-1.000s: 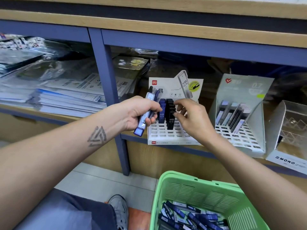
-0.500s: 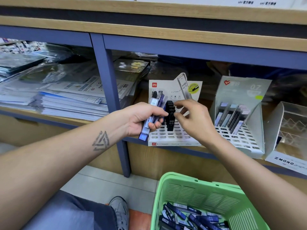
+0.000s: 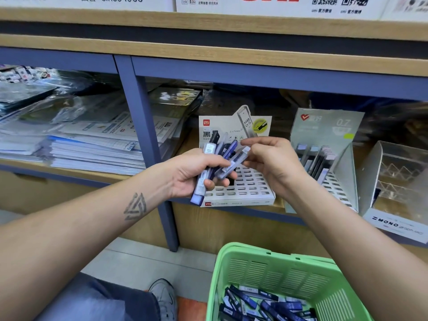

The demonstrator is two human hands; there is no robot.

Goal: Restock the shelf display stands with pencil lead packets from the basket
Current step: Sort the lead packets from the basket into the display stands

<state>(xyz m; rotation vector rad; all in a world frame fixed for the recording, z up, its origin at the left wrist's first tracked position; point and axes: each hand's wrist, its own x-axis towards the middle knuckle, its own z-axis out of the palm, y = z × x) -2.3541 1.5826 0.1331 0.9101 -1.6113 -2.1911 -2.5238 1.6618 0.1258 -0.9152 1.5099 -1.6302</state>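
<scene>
Even, bright indoor light falls from above, leaving the recess under the wooden shelf edge point(image 3: 208, 52) dim and its back wall in shadow. Plastic-wrapped paper stacks point(image 3: 76, 126) catch soft glare, and the far right of that recess smears into blur. The wide lens bows the shelf lines toward the edges, while the green basket point(image 3: 273, 272) stays fairly sharp.

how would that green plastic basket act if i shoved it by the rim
The green slotted plastic basket probably slides easily: thin vented walls look light, and only small lead packets cover its bottom. The rim may flex slightly; tipping seems unlikely given its wide base.
</scene>
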